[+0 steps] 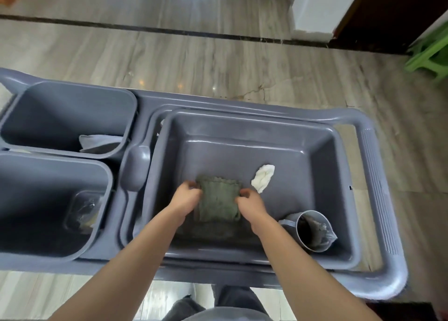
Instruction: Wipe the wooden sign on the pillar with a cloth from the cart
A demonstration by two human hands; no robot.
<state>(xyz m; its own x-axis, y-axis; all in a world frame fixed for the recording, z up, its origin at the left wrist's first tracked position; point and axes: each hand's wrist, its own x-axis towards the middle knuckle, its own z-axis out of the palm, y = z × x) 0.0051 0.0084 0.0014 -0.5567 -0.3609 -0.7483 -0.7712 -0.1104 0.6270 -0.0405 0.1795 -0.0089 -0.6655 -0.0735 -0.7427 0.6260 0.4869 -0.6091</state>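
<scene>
Reaching down into the grey cart [378, 199], we have both hands on the green cloth [218, 200] in the big tub [242, 151]. Our left hand [185, 196] pinches the cloth's left edge, fingers curled in tight on the fabric. Our right hand [249, 203] does the same on the right edge, fingers bent closed around it. Cloth looks folded, roughly square, sitting near 6 o'clock of the tub floor, top edge wavy. Cannot tell whether it is lifted or lying flat; a darker patch shows under its near end.

White crumpled rag [263, 177] lies at 2 o'clock from the cloth, just beside our right hand, not touching it. Grey jug [312, 231] lies tipped on its side at 4 o'clock of the tub, mouth toward us, something grey stuffed inside, contents unclear.

Left of the tub, two grey bins. Far bin [68, 117] at 10 o'clock holds a pale flat piece at its near wall. Near bin [48, 199] at 8 o'clock has a clear container [83, 211] in its right corner, contents blurred. A grey scoop [135, 170] rests in the groove between the bins and the tub.

Floor [218, 59] is streaked grey-tan tile with a dark strip running across at 12 o'clock. White pillar base [315, 8] at 1 o'clock; wooden sign not in view. Green stool [431, 54] at 2 o'clock edge.
</scene>
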